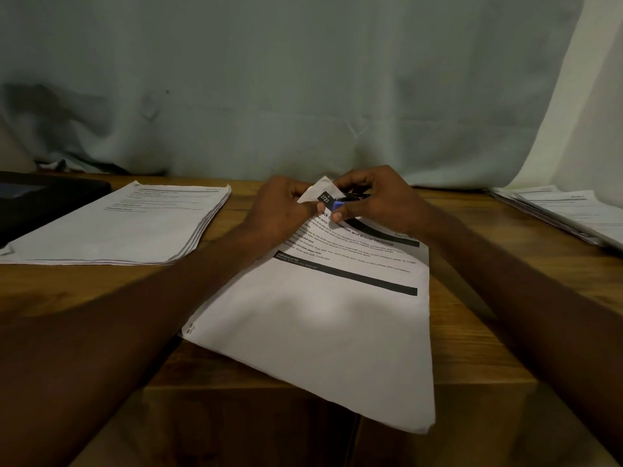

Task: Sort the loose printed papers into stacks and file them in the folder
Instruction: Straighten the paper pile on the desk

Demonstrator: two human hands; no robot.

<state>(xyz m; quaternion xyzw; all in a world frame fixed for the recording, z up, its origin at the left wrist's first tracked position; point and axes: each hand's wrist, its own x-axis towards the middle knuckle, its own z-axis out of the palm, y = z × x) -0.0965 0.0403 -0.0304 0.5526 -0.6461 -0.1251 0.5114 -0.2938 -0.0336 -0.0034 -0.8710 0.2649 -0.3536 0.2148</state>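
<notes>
Three paper stacks are spread on the counter (472,348); the middle stack (320,332) is best kept squared while its lifted top corner is pinched by the left hand (283,210), and a small blue-and-black stapler (340,203), apparently, is gripped there by the right hand (374,200).

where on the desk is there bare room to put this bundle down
Bare wood shows between the left stack and the centre papers, under the left forearm, and a wider patch on the table between those papers and the right stack. It is crowded at the far centre, where both hands work a small stapler.
</notes>
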